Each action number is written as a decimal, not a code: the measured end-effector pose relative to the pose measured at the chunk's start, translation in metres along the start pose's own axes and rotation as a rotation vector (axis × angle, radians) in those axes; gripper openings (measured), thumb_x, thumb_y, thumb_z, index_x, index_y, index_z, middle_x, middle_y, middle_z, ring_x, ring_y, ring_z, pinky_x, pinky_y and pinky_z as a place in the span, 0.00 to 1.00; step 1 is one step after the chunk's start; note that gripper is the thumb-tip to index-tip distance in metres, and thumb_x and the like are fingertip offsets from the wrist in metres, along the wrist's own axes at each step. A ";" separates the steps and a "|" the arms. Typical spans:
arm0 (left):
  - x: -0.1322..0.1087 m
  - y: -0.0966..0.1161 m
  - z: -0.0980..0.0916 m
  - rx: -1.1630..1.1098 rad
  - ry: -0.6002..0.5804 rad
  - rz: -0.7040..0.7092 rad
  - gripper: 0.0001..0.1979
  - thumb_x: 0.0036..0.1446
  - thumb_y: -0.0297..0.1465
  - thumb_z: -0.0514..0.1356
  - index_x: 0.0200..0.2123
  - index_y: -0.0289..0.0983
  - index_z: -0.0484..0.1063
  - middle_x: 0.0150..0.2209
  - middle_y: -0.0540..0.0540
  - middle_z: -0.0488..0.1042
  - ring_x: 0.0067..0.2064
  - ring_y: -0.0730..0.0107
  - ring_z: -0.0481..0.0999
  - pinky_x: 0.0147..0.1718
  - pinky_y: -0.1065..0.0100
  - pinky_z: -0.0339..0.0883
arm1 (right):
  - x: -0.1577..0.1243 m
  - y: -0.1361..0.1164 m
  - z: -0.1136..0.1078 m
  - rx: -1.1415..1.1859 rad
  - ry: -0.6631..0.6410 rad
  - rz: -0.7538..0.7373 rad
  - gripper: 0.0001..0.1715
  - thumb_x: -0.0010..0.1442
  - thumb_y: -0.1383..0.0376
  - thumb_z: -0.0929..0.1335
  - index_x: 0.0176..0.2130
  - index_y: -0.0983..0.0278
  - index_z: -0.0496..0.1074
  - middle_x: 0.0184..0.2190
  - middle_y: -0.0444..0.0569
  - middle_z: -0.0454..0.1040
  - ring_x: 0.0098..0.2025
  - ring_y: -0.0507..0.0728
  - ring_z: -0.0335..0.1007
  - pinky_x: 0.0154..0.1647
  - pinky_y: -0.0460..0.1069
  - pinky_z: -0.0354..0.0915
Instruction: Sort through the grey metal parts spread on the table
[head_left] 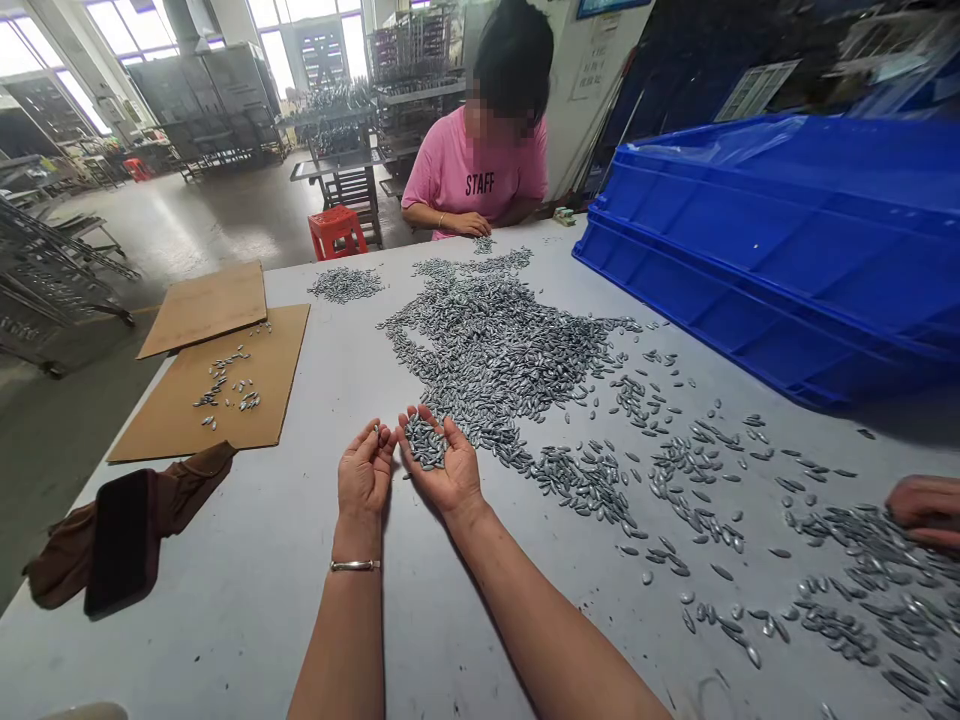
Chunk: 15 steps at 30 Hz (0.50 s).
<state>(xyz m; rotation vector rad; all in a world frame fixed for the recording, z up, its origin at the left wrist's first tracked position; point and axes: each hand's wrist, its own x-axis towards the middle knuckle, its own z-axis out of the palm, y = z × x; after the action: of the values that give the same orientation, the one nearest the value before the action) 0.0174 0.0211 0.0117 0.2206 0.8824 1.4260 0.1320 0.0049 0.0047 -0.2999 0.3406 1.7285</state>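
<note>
Palm up and cupped, my right hand (459,478) carries a handful of small grey almond-shaped metal pieces (425,444). Close beside it on the left, my left hand (364,482) has its thumb and fingertips pinched together on what looks like one such piece (376,431). Both hands are just above the white table (300,560). Beyond them spreads a large heap of the same pieces (502,350), with more scattered to the right.
A smaller pile (346,284) lies left of the heap. Cardboard sheets (255,400) with loose pieces, a phone (122,545) and a brown cloth (195,485) are at left. Blue crates (750,250) stand right. A person in pink (480,175) sits opposite; another person's hand (926,510) touches pieces at right.
</note>
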 end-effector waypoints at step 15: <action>0.000 0.001 -0.001 0.003 -0.012 0.005 0.09 0.55 0.16 0.58 0.37 0.30 0.74 0.30 0.45 0.75 0.32 0.77 0.77 0.41 0.70 0.76 | 0.002 0.000 -0.002 -0.023 -0.010 -0.005 0.18 0.66 0.60 0.61 0.49 0.65 0.72 0.46 0.51 0.78 0.55 0.57 0.72 0.53 0.55 0.71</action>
<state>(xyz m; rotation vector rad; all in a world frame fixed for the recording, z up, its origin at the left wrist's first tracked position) 0.0160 0.0208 0.0114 0.2342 0.8748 1.4268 0.1315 0.0056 0.0017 -0.3079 0.3126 1.7298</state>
